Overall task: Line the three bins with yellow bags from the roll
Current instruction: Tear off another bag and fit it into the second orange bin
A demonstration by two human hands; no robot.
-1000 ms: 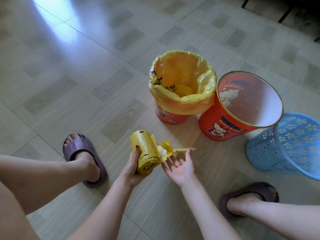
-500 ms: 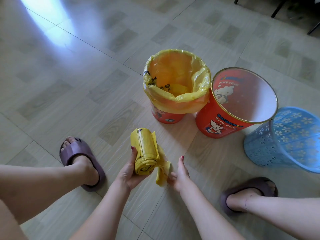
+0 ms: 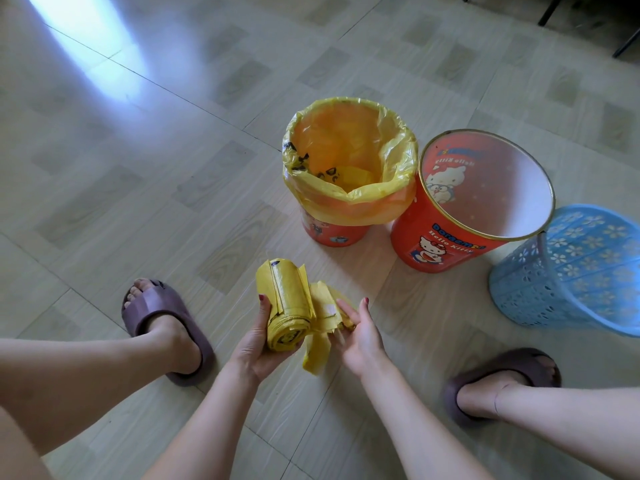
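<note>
Two bare hands work at the near centre of the view, above a pale tiled floor (image 3: 138, 209). The left hand (image 3: 258, 344) grips a thick yellow roll of plastic bags (image 3: 287, 310) from below, fingers curled under it and the thumb lying along its left side. The right hand (image 3: 360, 336) sits just beside the roll, with its fingers pinching the loose yellow bag end (image 3: 323, 320) that trails off the roll; part of this loose end hangs down between the two hands. Two feet in dark purple rubber slippers stand on the floor, the left slipper (image 3: 162, 323) well left of the hands and the right slipper (image 3: 498, 375) to the right.

Three bins stand on the floor beyond the hands, in a row running left to right:

1. Small red plastic bin (image 3: 334, 233): lined. A yellow plastic bag (image 3: 349, 202) fills it and folds out over the rim (black print shows on the bag's inner left side). Only the bag is visible inside.
2. Larger red plastic bin with cartoon prints and a gold rim (image 3: 436, 244): unlined, leaning slightly. The pale inner wall is visible.
3. Blue perforated plastic basket with a flower pattern (image 3: 568, 271): unlined, touching the larger red bin's rim and partly cut off by the right frame edge.
</note>
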